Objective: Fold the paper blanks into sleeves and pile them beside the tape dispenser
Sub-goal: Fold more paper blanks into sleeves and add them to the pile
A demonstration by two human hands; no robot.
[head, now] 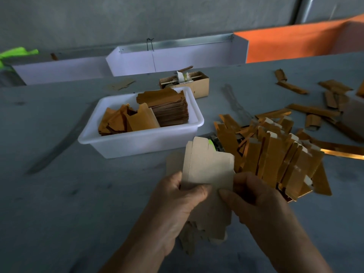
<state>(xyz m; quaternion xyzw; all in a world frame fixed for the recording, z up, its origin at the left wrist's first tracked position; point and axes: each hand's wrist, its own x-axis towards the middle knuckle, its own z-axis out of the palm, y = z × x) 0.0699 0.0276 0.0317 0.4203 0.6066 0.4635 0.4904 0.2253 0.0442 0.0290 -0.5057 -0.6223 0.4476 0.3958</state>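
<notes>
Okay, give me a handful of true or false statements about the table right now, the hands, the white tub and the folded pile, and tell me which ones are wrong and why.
1. Both hands hold the pale paper blank. True: the left hand and the right hand pinch its lower part.
2. The white tub is empty. False: it holds a stack of brown blanks and looser orange ones.
3. The pile of folded sleeves lies to the right of the tub. True.
4. The held blank lies flat on the table. False: it is raised, standing up between the hands.
5. A small cardboard box sits behind the tub. True.
</notes>
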